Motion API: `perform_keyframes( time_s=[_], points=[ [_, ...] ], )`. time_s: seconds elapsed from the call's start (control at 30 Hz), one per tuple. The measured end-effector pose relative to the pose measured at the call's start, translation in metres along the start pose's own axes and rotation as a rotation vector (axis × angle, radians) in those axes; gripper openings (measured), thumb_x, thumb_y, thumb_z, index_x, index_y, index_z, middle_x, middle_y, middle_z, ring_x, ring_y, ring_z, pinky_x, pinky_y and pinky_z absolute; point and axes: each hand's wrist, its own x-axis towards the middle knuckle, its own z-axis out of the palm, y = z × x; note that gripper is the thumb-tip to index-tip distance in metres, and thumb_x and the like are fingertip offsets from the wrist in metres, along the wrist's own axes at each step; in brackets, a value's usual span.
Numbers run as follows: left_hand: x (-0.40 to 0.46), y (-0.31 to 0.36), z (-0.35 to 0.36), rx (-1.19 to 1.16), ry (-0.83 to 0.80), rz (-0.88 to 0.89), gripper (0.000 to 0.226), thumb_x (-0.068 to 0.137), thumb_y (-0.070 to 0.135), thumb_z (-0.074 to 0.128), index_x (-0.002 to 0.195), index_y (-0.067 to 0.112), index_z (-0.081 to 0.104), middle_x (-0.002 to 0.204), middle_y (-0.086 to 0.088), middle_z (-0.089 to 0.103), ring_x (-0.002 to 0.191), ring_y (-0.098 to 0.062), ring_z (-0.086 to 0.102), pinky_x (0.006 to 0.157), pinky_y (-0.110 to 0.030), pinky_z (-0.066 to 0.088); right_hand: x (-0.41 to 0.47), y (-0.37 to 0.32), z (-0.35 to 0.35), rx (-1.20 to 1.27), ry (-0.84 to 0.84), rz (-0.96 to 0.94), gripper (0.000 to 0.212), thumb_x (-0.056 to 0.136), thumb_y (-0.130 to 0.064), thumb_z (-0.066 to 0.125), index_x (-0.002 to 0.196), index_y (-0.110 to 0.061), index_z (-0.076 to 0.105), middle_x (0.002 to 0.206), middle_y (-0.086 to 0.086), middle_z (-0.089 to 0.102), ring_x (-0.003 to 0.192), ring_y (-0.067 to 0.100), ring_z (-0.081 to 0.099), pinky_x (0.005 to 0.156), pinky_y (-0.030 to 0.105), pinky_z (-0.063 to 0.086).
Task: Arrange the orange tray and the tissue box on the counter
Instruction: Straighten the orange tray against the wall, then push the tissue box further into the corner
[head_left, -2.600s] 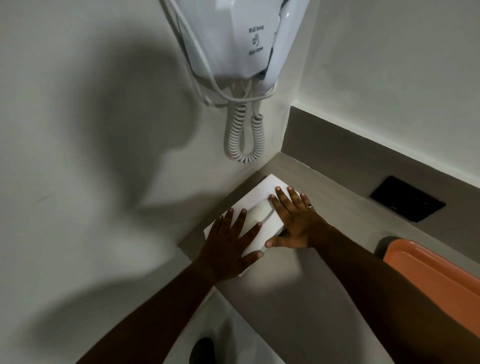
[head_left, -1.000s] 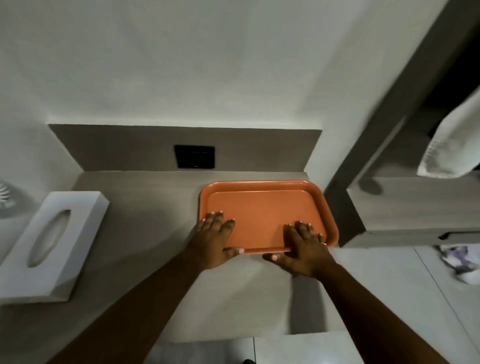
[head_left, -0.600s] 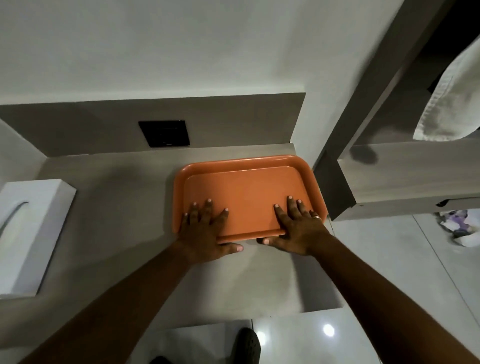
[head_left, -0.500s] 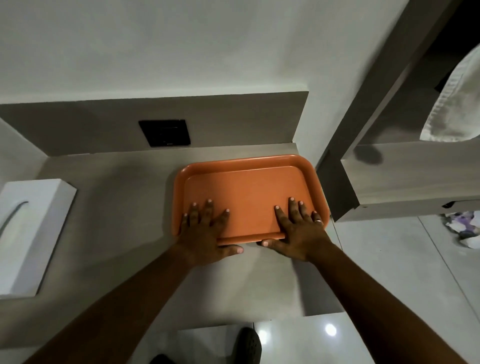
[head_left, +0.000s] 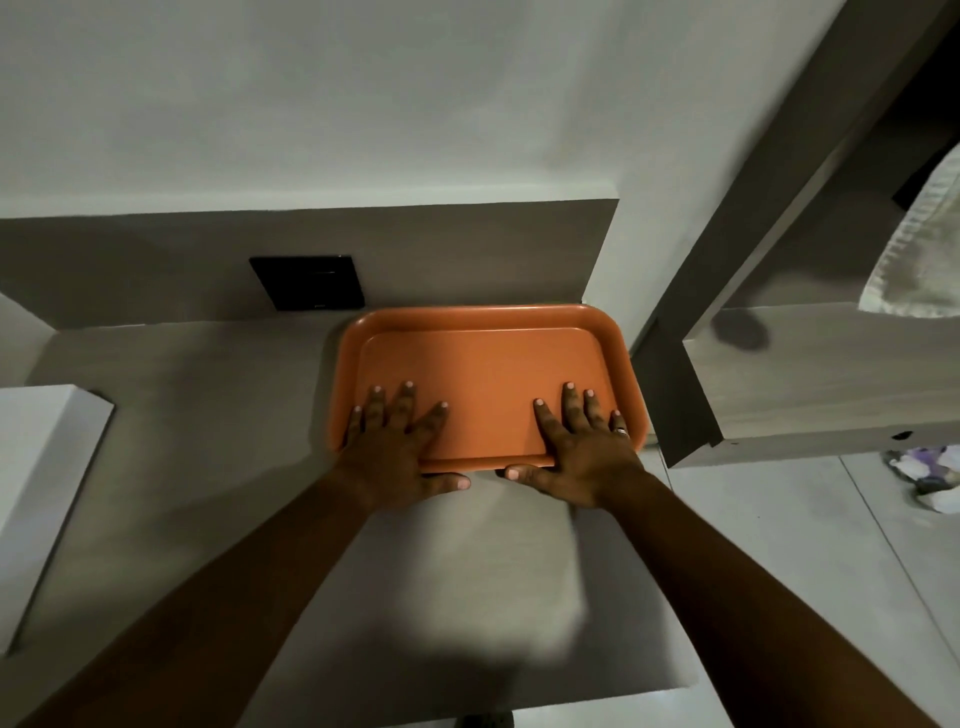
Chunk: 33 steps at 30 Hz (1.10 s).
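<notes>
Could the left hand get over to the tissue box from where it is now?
Probably yes: the left hand lies flat on the orange tray, holding nothing, and only bare counter separates it from the tissue box.

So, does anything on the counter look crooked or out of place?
Nothing stands out. The orange tray lies flat and square in the counter's back right corner, both hands flat on its near edge. The tissue box sits at the left, partly out of frame.

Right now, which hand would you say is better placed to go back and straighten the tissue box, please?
Left, probably. The left hand lies on the tray's left end, the side toward the tissue box; the right hand is at the far end.
</notes>
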Motion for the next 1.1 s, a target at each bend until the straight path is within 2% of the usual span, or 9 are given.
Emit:
perform_keyframes(
  time_s=[0.23,0.37,0.43,0.5,0.57,0.7,0.87,1.0,1.1],
  points=[
    [0.021,-0.010,0.000,0.021,0.050,0.011,0.113,0.047,0.104,0.017,0.142,0.050,-0.014,0.161,-0.008,-0.017,0.143,-0.044,-0.017,0.114,-0.062,-0.005,0.022,0.002,-0.011,-0.015,0.017,-0.025,0.122,0.054,-0.106,0.010,0.152,-0.037,-0.016,0.160,0.009,-0.029,0.146,0.037,-0.024,0.115,0.062,-0.008],
    [0.018,-0.009,-0.003,0.027,0.053,0.029,0.116,0.049,0.103,0.020,0.145,0.047,-0.012,0.161,-0.010,-0.016,0.143,-0.044,-0.015,0.114,-0.062,-0.004,0.018,0.000,-0.018,-0.005,-0.012,-0.021,0.121,0.059,-0.103,0.017,0.152,-0.035,-0.018,0.159,0.010,-0.030,0.145,0.038,-0.025,0.114,0.063,-0.009],
    [0.013,-0.012,-0.009,0.034,0.073,0.075,0.116,0.054,0.101,0.026,0.148,0.041,-0.005,0.162,-0.011,-0.009,0.145,-0.040,-0.010,0.115,-0.061,-0.001,0.013,-0.006,-0.025,0.027,-0.020,-0.030,0.120,0.063,-0.100,0.025,0.153,-0.033,-0.015,0.160,0.012,-0.027,0.146,0.038,-0.024,0.114,0.063,-0.009],
    [0.001,-0.019,-0.016,0.054,0.161,0.140,0.117,0.056,0.100,0.027,0.150,0.033,0.009,0.162,-0.013,0.004,0.147,-0.035,-0.002,0.116,-0.061,0.002,0.006,-0.021,-0.030,0.094,0.043,-0.076,0.119,0.068,-0.096,0.035,0.155,-0.029,-0.010,0.163,0.012,-0.020,0.148,0.035,-0.020,0.116,0.061,-0.009],
    [-0.021,-0.036,-0.027,0.055,0.219,0.164,0.117,0.057,0.098,0.027,0.150,0.027,0.018,0.161,-0.015,0.011,0.147,-0.035,-0.001,0.116,-0.061,-0.001,-0.001,-0.053,-0.034,0.188,0.143,-0.144,0.118,0.070,-0.093,0.040,0.155,-0.027,-0.007,0.165,0.011,-0.013,0.149,0.031,-0.016,0.117,0.057,-0.008],
    [-0.085,-0.100,-0.044,-0.028,0.248,0.019,0.120,0.056,0.100,0.025,0.151,0.028,0.013,0.161,-0.014,0.006,0.147,-0.034,-0.003,0.117,-0.059,-0.003,-0.016,-0.154,-0.030,0.370,0.216,-0.289,0.113,0.077,-0.082,0.052,0.157,-0.021,-0.001,0.166,0.011,-0.004,0.151,0.026,-0.009,0.119,0.046,-0.004],
    [-0.199,-0.205,-0.039,-0.023,0.212,-0.185,0.124,0.053,0.102,0.026,0.151,0.029,0.003,0.161,-0.010,-0.003,0.147,-0.030,-0.008,0.117,-0.051,0.002,-0.034,-0.296,-0.001,0.481,0.121,-0.486,0.109,0.082,-0.069,0.063,0.157,-0.019,0.002,0.166,0.005,-0.007,0.151,0.019,-0.010,0.120,0.033,-0.003],
    [-0.269,-0.267,-0.029,-0.036,0.186,-0.278,0.130,0.048,0.103,0.030,0.147,0.028,-0.009,0.158,-0.009,-0.012,0.147,-0.032,-0.009,0.118,-0.053,0.006,-0.043,-0.390,0.023,0.468,0.055,-0.576,0.114,0.080,-0.072,0.063,0.156,-0.016,0.000,0.166,0.005,-0.006,0.151,0.019,-0.009,0.119,0.031,-0.002],
    [-0.294,-0.296,-0.020,-0.007,0.141,-0.298,0.127,0.055,0.095,0.043,0.142,0.027,-0.020,0.157,-0.011,-0.019,0.146,-0.033,-0.014,0.119,-0.050,0.000,-0.042,-0.437,0.032,0.404,0.038,-0.624,0.116,0.079,-0.071,0.064,0.156,-0.014,-0.002,0.166,0.006,-0.006,0.151,0.021,-0.007,0.119,0.032,-0.001]
  ],
)
